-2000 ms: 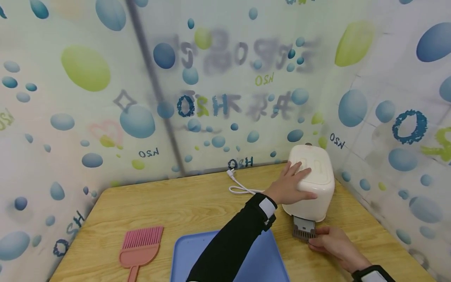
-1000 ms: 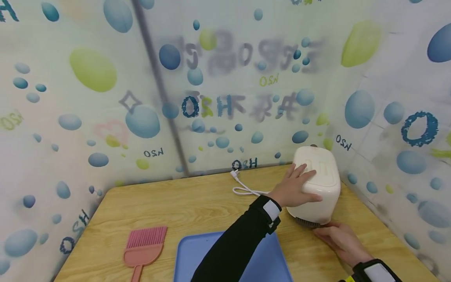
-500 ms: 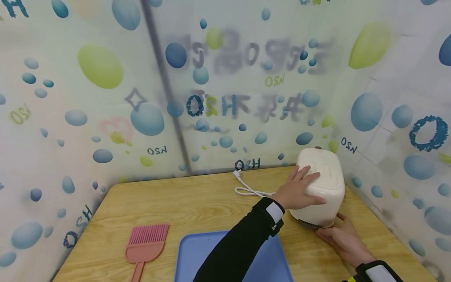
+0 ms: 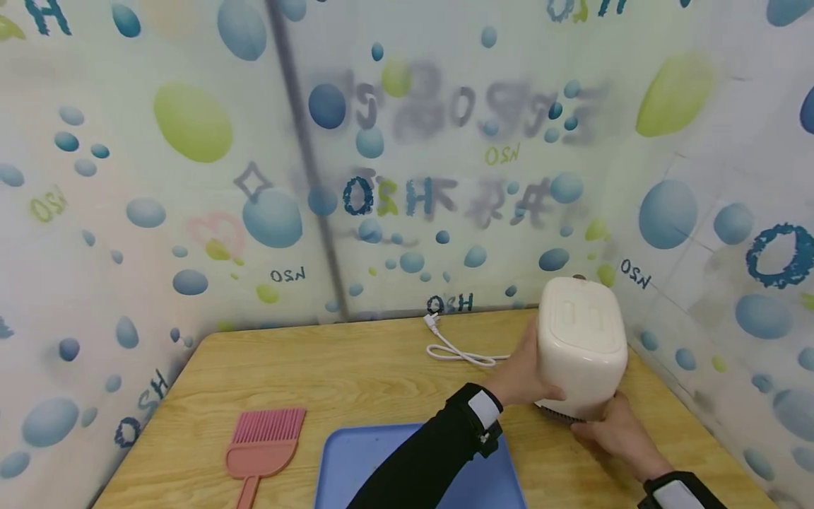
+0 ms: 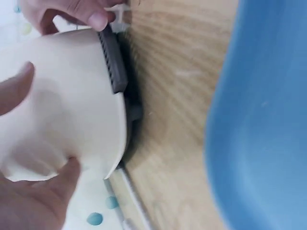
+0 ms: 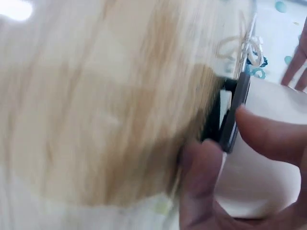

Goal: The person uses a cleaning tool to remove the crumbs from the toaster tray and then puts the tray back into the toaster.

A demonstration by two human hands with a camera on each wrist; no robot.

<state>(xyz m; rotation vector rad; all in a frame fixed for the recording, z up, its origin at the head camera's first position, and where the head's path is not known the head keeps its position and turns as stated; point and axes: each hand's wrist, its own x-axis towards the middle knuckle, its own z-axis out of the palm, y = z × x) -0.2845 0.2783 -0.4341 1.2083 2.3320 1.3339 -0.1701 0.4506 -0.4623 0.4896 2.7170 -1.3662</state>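
Observation:
A cream toaster (image 4: 581,375) with a closed lid stands at the table's right. My left hand (image 4: 518,375) grips its left side, the thumb on the front face and the other fingers mostly hidden behind. Low on the toaster's front is the grey slotted edge of a crumb tray (image 5: 112,62), almost flush with the body. At the right end of this tray my right hand (image 4: 620,438) pinches, with its thumb against the tray's edge in the right wrist view. Its other fingers reach to the toaster's lower right corner and are partly hidden.
A blue tray (image 4: 362,442) lies in front, partly under the left sleeve. To its left is a pink brush (image 4: 261,452). A coiled white power cord (image 4: 467,355) lies behind the left hand. Bubble-printed curtains (image 4: 394,177) stand close behind and to the right.
The crumb tray has slid from sticking out to nearly flush under the toaster, pushed by my right hand. My left hand has shifted from the lid down to the left side.

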